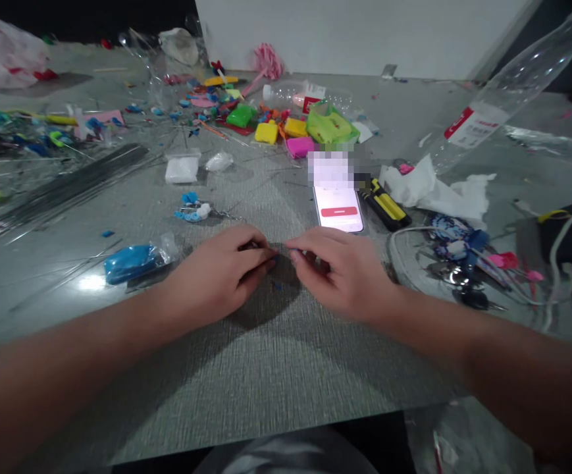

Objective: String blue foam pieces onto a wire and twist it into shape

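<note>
Over the middle of the table, my left hand [234, 266] and my right hand [338, 270] face each other, fingertips a small gap apart. Each one is closed in a pinch. A trace of blue shows at the left fingertips, too small to name; whatever the right fingers hold is hidden. Just beyond my left hand lie blue and white clay pieces on thin wires [197, 209]. A bag of blue clay [132, 263] rests beside my left wrist. Past my right hand is a lit phone [339, 204], its upper part blurred out.
Yellow-black cutter [387, 203], crumpled tissue [438, 191] and cables with keys [463, 273] lie on the right. An upright plastic bottle [488, 118] leans there. Bright clay packs [266, 131] and a lying bottle [286, 95] are at the back. Bundled wires [68, 187] stretch along the left.
</note>
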A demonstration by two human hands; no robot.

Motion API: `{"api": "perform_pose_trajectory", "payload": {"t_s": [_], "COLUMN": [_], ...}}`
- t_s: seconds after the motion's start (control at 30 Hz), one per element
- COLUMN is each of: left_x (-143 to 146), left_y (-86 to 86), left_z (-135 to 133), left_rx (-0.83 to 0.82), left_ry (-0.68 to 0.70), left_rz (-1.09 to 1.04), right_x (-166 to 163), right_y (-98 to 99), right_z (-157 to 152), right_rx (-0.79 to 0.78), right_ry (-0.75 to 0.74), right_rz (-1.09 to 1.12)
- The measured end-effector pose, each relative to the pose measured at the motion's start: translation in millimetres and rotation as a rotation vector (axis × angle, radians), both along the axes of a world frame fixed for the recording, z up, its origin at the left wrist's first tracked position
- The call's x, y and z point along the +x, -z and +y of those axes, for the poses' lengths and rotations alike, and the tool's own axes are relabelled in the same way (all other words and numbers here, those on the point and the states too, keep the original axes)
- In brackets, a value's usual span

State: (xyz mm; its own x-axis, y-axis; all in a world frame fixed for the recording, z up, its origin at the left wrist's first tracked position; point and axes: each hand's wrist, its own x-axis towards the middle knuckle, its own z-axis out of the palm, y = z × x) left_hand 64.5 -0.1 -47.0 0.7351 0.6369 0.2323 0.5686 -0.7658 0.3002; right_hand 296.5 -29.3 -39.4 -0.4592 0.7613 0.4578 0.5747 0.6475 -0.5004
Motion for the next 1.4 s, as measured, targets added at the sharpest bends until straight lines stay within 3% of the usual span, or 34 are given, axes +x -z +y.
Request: {"api": "perform_pose_trajectory", "payload": {"t_s": [0.27, 0.57, 0.73, 0.9, 1.0, 1.4], "left_x": [-0.4, 1.8, 1.2, -0.5, -1.2, 1.2], "left_y": [2.1, -2.2, -1.5, -3.3, -3.4, 2.3], "left_z": [0.6, -0.1, 2.8, 1.8, 0.7, 3.8], "left_rx": [0.022, -0.145, -0.148, -0.165, -0.168, -0.043], "left_ry": [-0.074, -0.275, -0.182, -0.246, -0.204, -0.104], "left_rz": [-0.065, -0.133, -0.154, -0.098, -0.106, -0.112], "right_x": [0.3, 0.8, 1.4, 1.9, 2.1, 1.3], "right_y": [-1.8, 2.0, 3.9, 4.7, 4.3, 3.9], "right_z": [0.8, 2.7, 4.2, 5.1, 4.8, 4.6], "right_rx": [-0.077, -0.108, -0.108, -0.155, -0.166, -0.242], "right_ry": [-0.030, -0.030, -0.052, -0.076, -0.070, -0.041], "right_rz": [-0.014, -0.001, 0.006, 0.003, 0.023, 0.008]}}
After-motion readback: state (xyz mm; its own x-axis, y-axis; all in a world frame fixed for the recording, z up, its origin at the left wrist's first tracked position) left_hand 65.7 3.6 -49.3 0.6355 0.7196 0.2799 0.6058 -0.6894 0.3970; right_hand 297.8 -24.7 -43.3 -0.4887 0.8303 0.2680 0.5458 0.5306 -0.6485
